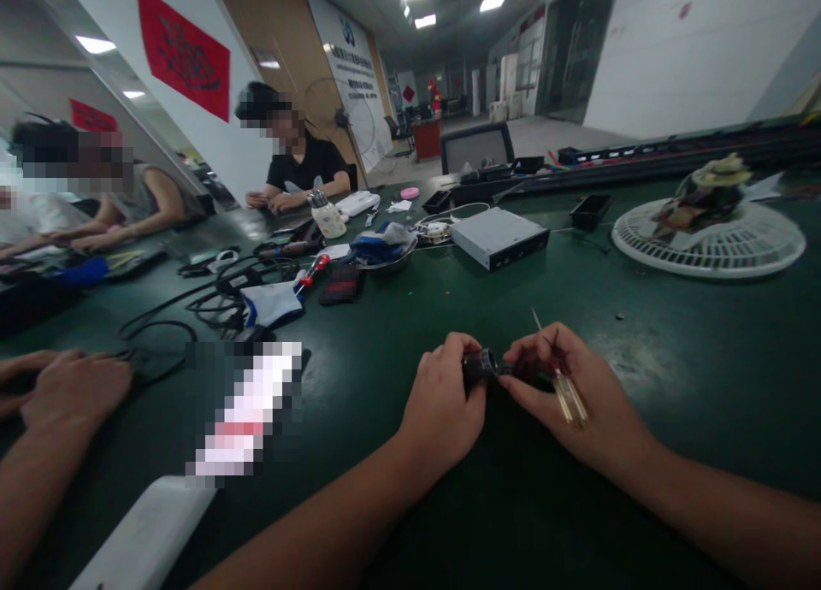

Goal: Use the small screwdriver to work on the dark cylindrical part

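Between the thumb and fingers of my left hand [445, 393] is a short black cylindrical part [480, 365], its round open end turned to the right. My right hand [577, 393] pinches a small dark piece [506, 368] close against that open end; whether the two touch I cannot tell. A screwdriver [569, 399] with a clear yellow handle is tucked in the same hand, its thin shaft pointing up and away. Both hands are just above the dark green table [410, 316].
A grey metal box [500, 235] and a white fan grille [705, 239] stand farther back. To the left lie a blurred-out phone [247, 410], a white case [147, 530], cables and a red screwdriver [314, 272]. A neighbour's hands [77, 389] work at far left; other people sit beyond.
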A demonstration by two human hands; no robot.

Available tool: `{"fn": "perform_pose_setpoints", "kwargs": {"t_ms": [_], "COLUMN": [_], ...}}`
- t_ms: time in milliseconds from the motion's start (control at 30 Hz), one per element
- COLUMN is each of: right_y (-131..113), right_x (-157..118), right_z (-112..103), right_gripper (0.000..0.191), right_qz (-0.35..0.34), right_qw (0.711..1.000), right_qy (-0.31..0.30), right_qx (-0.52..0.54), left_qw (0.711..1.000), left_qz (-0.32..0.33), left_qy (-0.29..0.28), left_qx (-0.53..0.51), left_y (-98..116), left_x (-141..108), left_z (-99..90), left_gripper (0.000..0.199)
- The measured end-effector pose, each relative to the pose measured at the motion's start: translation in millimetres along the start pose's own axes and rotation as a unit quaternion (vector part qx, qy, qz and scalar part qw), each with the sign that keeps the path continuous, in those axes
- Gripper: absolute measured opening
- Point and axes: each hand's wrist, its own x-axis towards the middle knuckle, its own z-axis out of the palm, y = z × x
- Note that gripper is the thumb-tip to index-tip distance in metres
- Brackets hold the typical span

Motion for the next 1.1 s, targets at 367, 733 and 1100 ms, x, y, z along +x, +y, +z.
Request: {"fn": "perform_pose_setpoints", "kwargs": {"t_ms": [367, 733, 1100], "right_y": [-1.4, -3.7, -3.4], "right_x": [-0.3, -2.7, -4.9], "right_z": [0.6, 2.1, -0.5], "right_gripper": [0.035, 0.037, 0.035], "right_qz": [0.012, 0.003, -0.010], "right_qw": [0.995, 0.994, 0.998], "right_qy": [0.053, 0.077, 0.052], "right_qx": [0.082, 0.077, 0.018], "left_qw": [0.997, 0.997, 0.998], "left_qz": [0.061, 0.068, 0.059], "left_qy": [0.022, 0.033, 0.012], "left_qx": [-0.039, -0.008, -0.025], "left_y": [3.3, 3.2, 1.2], "left_x": [-2.8, -3.1, -4.9], "left_z": [-0.7, -0.1, 1.1], "left_gripper": [0.022, 0.021, 0.022]}}
